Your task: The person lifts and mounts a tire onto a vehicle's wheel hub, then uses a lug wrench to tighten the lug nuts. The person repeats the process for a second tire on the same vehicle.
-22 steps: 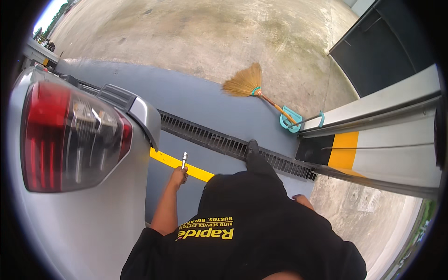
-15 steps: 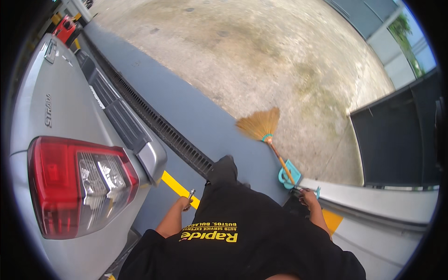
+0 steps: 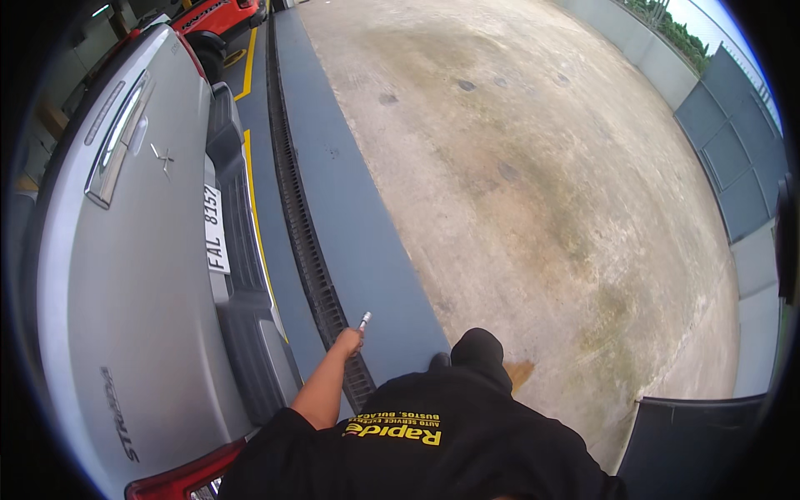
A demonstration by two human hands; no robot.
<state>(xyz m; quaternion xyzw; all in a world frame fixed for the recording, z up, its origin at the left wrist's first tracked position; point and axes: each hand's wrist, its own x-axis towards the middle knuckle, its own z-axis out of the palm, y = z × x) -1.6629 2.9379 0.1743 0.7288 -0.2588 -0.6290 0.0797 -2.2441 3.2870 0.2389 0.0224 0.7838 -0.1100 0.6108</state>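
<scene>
My left hand (image 3: 348, 342) is closed around a short, shiny metal tool (image 3: 365, 318) whose rounded end sticks out past the fingers. It looks like a socket tool, but its lower part is hidden in my grip. The hand hangs over the floor grating, to the right of the silver pickup's rear bumper (image 3: 254, 333). My right hand is out of sight behind my body. At my right leg (image 3: 481, 354) a bit of the straw broom (image 3: 521, 374) shows; its handle is hidden.
The silver pickup tailgate (image 3: 158, 250) runs along my left. A long drain grating (image 3: 300, 208) crosses the blue-grey painted floor (image 3: 358, 217). Concrete ground (image 3: 533, 208) spreads to the right, up to a grey gate (image 3: 729, 142). A red vehicle (image 3: 218, 21) stands far ahead.
I have walked forward past the broom and the teal dustpan, alongside the tailgate. My right hand has left the view. The left one still holds the metal tool.
</scene>
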